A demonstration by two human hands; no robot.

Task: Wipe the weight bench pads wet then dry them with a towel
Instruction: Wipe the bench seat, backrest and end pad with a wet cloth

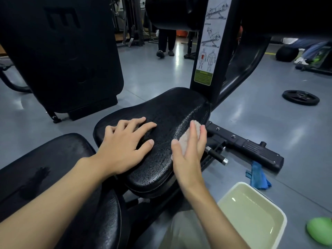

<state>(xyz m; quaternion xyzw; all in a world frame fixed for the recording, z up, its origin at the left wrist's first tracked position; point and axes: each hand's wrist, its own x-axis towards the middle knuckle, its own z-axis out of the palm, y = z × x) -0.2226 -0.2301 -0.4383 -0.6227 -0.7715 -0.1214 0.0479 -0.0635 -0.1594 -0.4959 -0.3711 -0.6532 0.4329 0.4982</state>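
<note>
Head view, left hand (124,142) laid flat, fingers spread, on wet seat pad (170,112), pale cloth (186,139) pressed against pad's right edge beneath straight fingers of right hand (188,159), water basin (231,193) and blue towel (258,178) set on floor.

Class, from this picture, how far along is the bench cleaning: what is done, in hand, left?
Done: the seat pad glistens wet on top. In hand: the right hand presses a cloth to its side; the left hand rests flat on it. Left: drying; the blue towel lies on the floor.
</note>
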